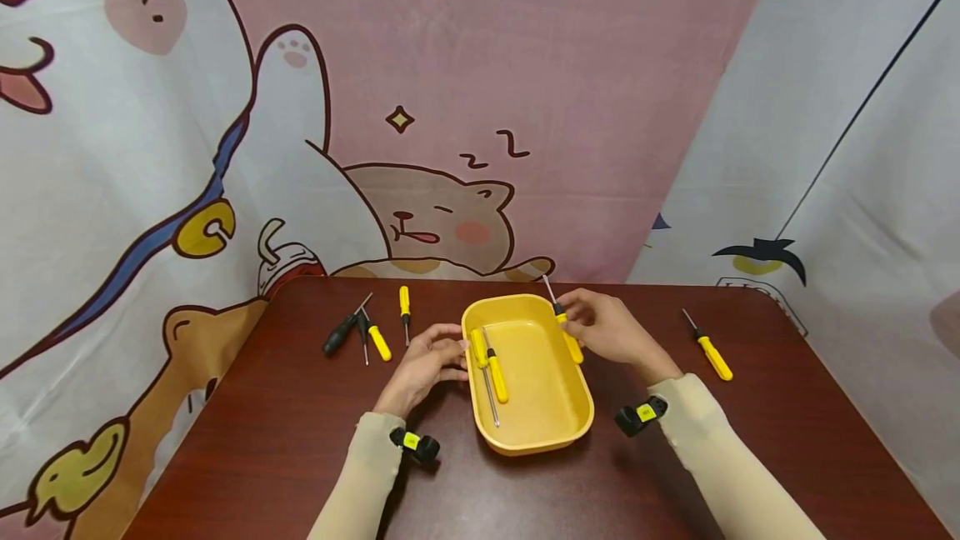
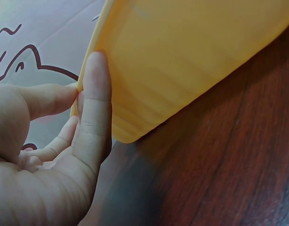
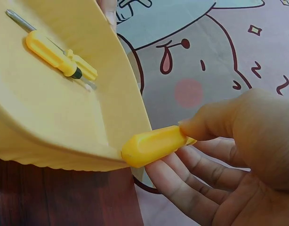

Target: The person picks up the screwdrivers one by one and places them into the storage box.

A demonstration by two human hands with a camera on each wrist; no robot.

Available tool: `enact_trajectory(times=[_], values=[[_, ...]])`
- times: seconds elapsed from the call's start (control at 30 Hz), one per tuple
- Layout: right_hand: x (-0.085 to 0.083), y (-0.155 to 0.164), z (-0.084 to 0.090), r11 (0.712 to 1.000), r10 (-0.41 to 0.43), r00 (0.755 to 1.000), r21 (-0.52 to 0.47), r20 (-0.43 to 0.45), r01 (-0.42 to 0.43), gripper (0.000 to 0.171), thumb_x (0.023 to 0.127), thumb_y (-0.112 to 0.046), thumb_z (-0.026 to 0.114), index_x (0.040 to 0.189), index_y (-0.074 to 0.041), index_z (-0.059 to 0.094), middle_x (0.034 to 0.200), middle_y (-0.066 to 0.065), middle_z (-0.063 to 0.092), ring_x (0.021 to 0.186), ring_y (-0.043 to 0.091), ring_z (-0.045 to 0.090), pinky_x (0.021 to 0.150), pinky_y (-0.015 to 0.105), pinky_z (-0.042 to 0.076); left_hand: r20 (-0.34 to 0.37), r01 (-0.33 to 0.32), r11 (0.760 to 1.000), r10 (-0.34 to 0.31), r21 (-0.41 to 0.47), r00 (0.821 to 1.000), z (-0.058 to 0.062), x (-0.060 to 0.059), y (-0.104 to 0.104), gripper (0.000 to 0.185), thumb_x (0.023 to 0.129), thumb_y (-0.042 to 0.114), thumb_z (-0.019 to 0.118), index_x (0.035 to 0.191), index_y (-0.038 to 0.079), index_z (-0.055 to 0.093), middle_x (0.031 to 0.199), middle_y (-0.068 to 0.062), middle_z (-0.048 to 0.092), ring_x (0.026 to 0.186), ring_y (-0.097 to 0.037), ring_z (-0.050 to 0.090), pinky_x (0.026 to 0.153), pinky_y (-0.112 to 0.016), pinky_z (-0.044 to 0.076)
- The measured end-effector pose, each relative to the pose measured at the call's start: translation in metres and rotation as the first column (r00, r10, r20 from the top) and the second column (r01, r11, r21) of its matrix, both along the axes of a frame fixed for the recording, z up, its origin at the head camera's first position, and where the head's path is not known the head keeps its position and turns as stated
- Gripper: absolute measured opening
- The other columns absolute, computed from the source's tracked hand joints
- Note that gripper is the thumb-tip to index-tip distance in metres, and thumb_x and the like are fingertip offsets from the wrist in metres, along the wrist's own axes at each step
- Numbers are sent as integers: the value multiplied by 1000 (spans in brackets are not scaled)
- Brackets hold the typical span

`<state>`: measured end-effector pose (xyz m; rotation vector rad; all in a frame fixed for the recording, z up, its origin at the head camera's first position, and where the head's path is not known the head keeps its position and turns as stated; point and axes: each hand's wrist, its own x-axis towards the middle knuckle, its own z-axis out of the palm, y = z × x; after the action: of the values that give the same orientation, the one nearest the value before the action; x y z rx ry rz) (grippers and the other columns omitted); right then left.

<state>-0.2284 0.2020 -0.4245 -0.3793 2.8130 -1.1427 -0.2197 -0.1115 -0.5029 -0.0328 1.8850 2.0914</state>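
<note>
My left hand pinches the left rim of a yellow plastic tray; the left wrist view has the thumb and a finger on either side of its edge. Over the tray's right rim, my right hand holds a screwdriver by its yellow handle, the shaft pointing away from me. Inside the tray, along its left side, lie two more screwdrivers: one with a yellow handle and black collar, and another yellow-handled one with a long shaft.
Left of the tray, a dark-handled screwdriver, a yellow-handled one and a thin dark one lie crossed. Another yellow screwdriver lies behind my left hand. A further yellow screwdriver rests at the right of the brown table.
</note>
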Motion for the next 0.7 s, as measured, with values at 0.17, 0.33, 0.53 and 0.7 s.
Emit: enact_trajectory(times=[0.17,0.33,0.53,0.7], values=[[-2,-7,0,1000,3,1000,13,11,-3,34,95,-11,71,129,-9,64,107,12,68,82,20,63,69,30,62,-2,-3,1000,3,9,1000,0,0,0,44,99,14,68,139,5,51,106,-15,69,81,-20,69,75,-37,65],[-4,-15,0,1000,18,1000,20,21,-19,37,94,-10,71,130,-8,63,105,11,68,79,20,62,67,29,60,-4,-2,1000,2,15,1000,0,-1,0,44,99,15,68,139,5,51,104,-13,69,80,-20,68,74,-36,65],[-6,-24,-1,999,22,999,28,37,-23,38,93,-10,73,130,-9,64,105,10,68,78,19,61,66,27,60,1,-1,1000,1,17,1000,0,-1,0,45,99,15,68,139,5,51,104,-13,69,81,-20,68,74,-37,65],[-7,-32,-3,999,22,999,45,50,-24,37,92,-13,75,127,-10,65,104,10,69,73,18,62,63,27,59,8,0,1000,-1,19,1000,-1,-1,0,45,99,15,68,139,5,51,104,-14,69,80,-20,69,75,-36,65]])
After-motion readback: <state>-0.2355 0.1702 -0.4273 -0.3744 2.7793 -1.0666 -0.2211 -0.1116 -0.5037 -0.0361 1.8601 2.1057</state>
